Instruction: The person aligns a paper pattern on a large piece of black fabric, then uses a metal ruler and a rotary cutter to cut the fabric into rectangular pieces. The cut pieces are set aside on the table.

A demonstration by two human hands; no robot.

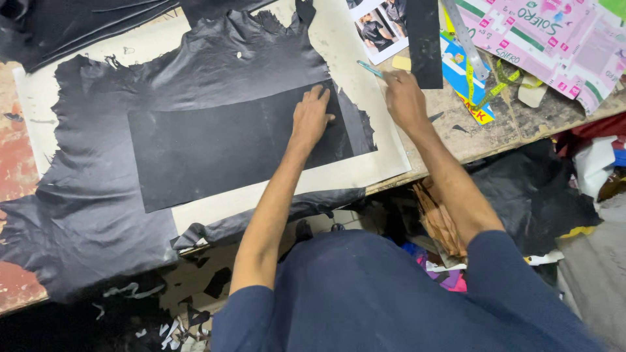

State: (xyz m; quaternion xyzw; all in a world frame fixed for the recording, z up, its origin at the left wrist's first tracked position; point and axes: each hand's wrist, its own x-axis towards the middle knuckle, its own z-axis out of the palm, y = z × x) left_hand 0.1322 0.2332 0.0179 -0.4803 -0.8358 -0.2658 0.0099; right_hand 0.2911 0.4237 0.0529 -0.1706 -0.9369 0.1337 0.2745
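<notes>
Here, left hand (311, 119) flat on black pattern (222, 146), right hand (404, 99) gripping pen (370, 69)

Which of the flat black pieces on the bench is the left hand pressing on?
The left hand presses the large matte rectangular pattern lying on the glossy leather hide; the narrow black strip lies apart, by the right hand.

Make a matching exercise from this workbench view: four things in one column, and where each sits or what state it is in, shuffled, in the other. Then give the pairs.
Things
1. left hand
2. right hand
3. yellow tape measure
4. black leather hide

Places or states
A. lies looped among the coloured papers at the bench's far right
B. grips a thin teal tool
C. spread over the pale board, ragged edges showing
D. pressed flat on the dark rectangular pattern

Pairs: 1-D, 2-B, 3-A, 4-C
</notes>
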